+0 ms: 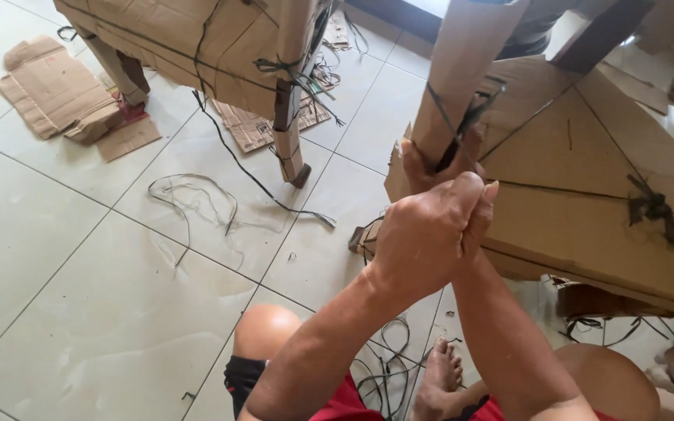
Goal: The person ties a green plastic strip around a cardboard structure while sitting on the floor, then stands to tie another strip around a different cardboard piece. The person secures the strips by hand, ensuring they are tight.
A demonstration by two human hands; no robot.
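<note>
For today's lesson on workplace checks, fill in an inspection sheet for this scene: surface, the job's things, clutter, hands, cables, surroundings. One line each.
Surface: pale tiled floor; the person sits on it.
Job's things: cardboard-wrapped furniture piece bound with black cord; its wrapped leg stands just above the hands.
Clutter: flattened cardboard box, printed cardboard scrap, clear plastic strip, loose cord pieces.
Hands: left hand fisted at the leg's cord; right hand mostly hidden behind it, grip unclear.
Cables: nothing seen, only cord; one strand trails across the floor.
Surroundings: second wrapped furniture piece stands behind.
</note>
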